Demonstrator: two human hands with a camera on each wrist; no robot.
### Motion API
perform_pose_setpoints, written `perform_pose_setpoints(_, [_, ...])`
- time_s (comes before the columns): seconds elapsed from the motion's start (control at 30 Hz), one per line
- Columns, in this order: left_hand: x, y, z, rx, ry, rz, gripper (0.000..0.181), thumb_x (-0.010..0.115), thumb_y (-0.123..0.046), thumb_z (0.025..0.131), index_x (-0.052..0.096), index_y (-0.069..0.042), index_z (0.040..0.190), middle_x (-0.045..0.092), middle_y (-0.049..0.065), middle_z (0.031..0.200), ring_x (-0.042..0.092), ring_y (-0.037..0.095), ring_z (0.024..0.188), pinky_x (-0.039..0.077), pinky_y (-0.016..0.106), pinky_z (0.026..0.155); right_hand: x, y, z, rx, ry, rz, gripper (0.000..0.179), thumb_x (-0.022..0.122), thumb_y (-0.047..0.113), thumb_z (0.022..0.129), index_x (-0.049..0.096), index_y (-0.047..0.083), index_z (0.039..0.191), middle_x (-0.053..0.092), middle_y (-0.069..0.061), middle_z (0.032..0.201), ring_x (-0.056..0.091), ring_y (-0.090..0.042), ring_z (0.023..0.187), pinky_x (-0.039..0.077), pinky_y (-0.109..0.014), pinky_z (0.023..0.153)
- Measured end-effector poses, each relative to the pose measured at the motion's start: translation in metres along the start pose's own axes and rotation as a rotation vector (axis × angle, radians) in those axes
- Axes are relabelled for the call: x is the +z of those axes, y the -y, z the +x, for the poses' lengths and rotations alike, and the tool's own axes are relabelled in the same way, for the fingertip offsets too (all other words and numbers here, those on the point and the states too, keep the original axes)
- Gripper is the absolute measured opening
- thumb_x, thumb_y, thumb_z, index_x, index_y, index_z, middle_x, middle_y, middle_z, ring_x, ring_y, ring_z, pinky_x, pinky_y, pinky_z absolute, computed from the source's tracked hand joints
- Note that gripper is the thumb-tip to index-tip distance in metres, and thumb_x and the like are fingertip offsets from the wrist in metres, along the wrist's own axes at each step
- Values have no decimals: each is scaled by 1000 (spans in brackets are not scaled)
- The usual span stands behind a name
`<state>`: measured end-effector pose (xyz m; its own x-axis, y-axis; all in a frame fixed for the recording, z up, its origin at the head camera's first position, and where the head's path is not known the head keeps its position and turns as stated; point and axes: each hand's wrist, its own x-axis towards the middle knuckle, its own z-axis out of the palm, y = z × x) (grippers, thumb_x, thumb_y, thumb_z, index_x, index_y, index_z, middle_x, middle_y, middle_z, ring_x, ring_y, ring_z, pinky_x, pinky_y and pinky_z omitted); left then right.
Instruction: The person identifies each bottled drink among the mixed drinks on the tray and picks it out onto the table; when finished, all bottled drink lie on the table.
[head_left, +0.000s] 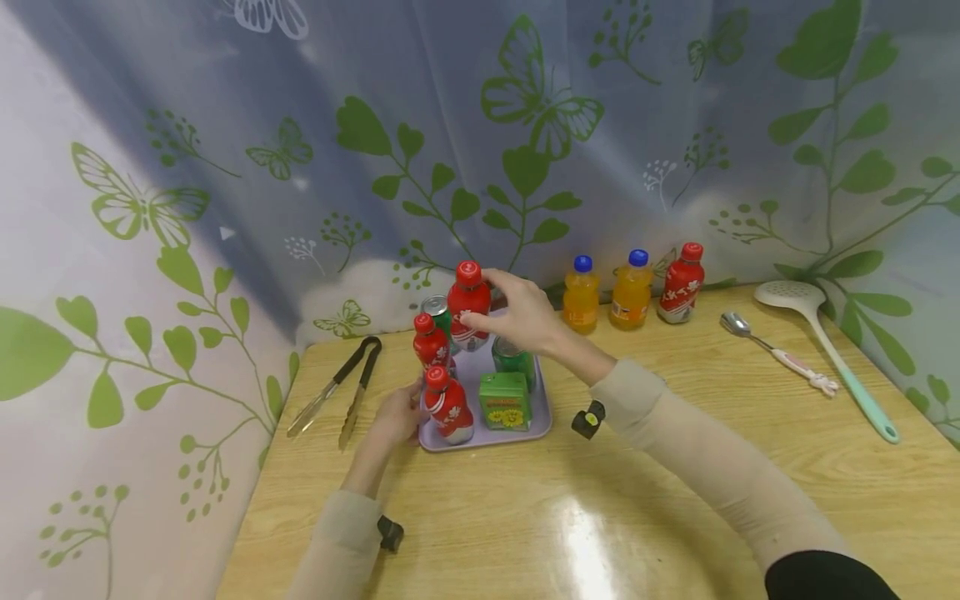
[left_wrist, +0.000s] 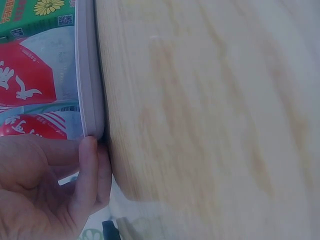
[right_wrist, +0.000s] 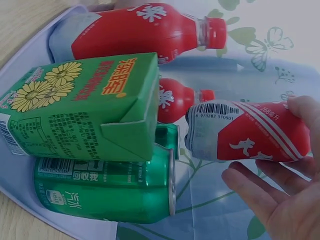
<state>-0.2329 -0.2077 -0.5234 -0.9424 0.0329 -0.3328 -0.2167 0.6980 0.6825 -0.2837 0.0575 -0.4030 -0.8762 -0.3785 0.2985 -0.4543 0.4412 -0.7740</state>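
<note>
Red bottle (head_left: pixel 466 302) fills the right hand's grip (head_left: pixel 522 317).

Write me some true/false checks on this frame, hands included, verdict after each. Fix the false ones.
1. The right hand holds a red bottle. True.
2. The left hand holds the tongs. False: it touches the edge of the purple tray; the tongs lie on the table.
3. The green carton is on the purple tray. True.
4. Two orange bottles stand on the purple tray. False: they stand on the table, right of it in the head view.
5. The held bottle's cap is blue. False: it is red.
6. In the head view, the skimmer lies right of the spoon. True.
</note>
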Motion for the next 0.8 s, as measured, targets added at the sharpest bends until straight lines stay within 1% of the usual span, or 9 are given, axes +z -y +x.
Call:
perform_pose_setpoints(0.1, [0,0,0,1,1,12,71,64,-2,99,35,-4,163,71,19,101,57,14,58,55,25,51,-4,-1,-1,30,8,77,63,81,39,91,59,16,146,72,-6,131,76,-25,107,66,-38,87])
perform_pose_setpoints(0.27, [0,1,1,4,7,14,71,64,-2,99,34,-3,163,70,19,99,57,14,57,55,25,50,-9,0,-5,67,-5,122,65,81,41,91,60,15,146,73,-8,130,77,-24,103,67,-38,84])
perform_pose_setpoints(0.37, [0,2,2,6,5,17,71,64,-3,99,35,-3,163,69,20,99,57,14,57,55,25,50,-10,0,-7,88,-23,149,64,81,41,90,60,14,145,73,-8,131,76,-25,104,67,-39,85])
perform_pose_setpoints(0.5, [0,2,2,8,4,18,71,64,-3,98,35,-3,163,69,21,103,58,15,59,55,25,51,-12,-2,-10,89,-45,221,59,82,38,90,62,18,142,71,-7,133,74,-29,112,65,-40,91])
perform_pose_setpoints(0.57, [0,1,2,5,7,15,71,64,-3,99,34,-4,163,69,21,104,58,15,59,56,25,51,-14,-4,-11,87,-44,267,58,83,36,90,62,20,142,70,-7,134,73,-32,115,65,-42,92])
perform_pose_setpoints(0.67, [0,1,2,-7,11,11,72,65,-4,99,34,-5,164,68,21,104,58,16,60,55,25,51,-20,-7,-13,99,-28,313,60,83,35,91,61,23,145,69,-7,137,72,-34,117,66,-48,88])
perform_pose_setpoints(0.8, [0,1,2,-8,11,19,72,65,-4,99,34,-5,164,69,21,107,59,16,60,56,25,51,-28,-11,-13,134,8,337,65,83,35,91,57,24,150,68,-8,139,72,-33,117,66,-57,83])
